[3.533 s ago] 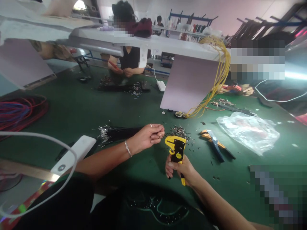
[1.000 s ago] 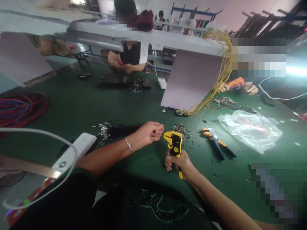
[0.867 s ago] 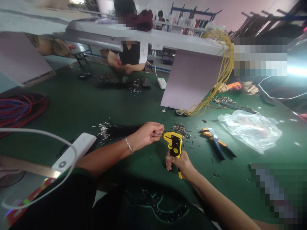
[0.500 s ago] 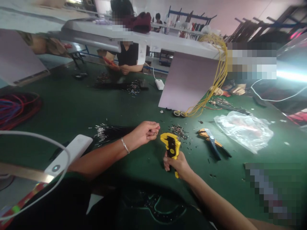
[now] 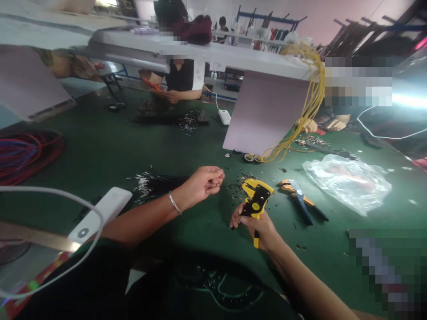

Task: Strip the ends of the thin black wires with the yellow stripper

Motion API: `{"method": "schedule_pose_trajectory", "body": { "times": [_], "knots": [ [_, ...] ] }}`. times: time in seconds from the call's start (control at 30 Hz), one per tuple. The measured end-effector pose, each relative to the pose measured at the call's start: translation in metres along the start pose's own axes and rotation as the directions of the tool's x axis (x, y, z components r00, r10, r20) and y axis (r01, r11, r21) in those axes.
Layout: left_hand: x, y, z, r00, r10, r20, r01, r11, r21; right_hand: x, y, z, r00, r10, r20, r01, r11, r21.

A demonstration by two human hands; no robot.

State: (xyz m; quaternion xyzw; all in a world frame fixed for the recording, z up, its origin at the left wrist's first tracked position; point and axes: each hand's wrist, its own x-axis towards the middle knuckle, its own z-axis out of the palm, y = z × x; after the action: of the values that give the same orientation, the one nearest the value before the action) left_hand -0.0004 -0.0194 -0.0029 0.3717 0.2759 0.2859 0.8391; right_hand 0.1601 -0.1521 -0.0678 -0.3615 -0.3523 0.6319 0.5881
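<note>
My right hand (image 5: 255, 222) is wrapped round the handles of a yellow and black wire stripper (image 5: 256, 198), its jaws pointing up and to the left. To the left, my left hand (image 5: 208, 182) has its fingers pinched together above the green table (image 5: 116, 151); whatever they hold is too small to make out. A bundle of black wires with bare silvery ends (image 5: 145, 184) lies left of my left hand. Small cut pieces (image 5: 240, 189) are scattered between my hands, partly behind the stripper.
Blue and orange pliers (image 5: 300, 200) and a clear plastic bag (image 5: 350, 182) lie right. Yellow wires (image 5: 310, 98) hang by a grey panel (image 5: 263, 111). A white power strip (image 5: 100, 218) is at left, red and blue wire coils (image 5: 30, 153) beyond. Other people work across the table.
My right hand has shifted slightly right with the stripper, whose head now tilts to the right and away from my left hand. My left hand stays pinched. The whole view has shifted a little.
</note>
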Motion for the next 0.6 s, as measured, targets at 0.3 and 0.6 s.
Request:
{"method": "schedule_pose_trajectory", "body": {
  "times": [0.3, 0.6],
  "knots": [
    [-0.013, -0.014, 0.019, 0.998, 0.026, 0.058, -0.034, 0.988, 0.153, 0.000, -0.015, 0.014, 0.999, 0.002, -0.053, -0.003, 1.000, -0.011],
    [-0.013, -0.040, 0.019, 0.989, -0.057, 0.139, 0.032, 0.985, 0.170, 0.003, -0.009, 0.009, 0.979, -0.065, -0.195, 0.052, 0.996, -0.071]
  ]
}}
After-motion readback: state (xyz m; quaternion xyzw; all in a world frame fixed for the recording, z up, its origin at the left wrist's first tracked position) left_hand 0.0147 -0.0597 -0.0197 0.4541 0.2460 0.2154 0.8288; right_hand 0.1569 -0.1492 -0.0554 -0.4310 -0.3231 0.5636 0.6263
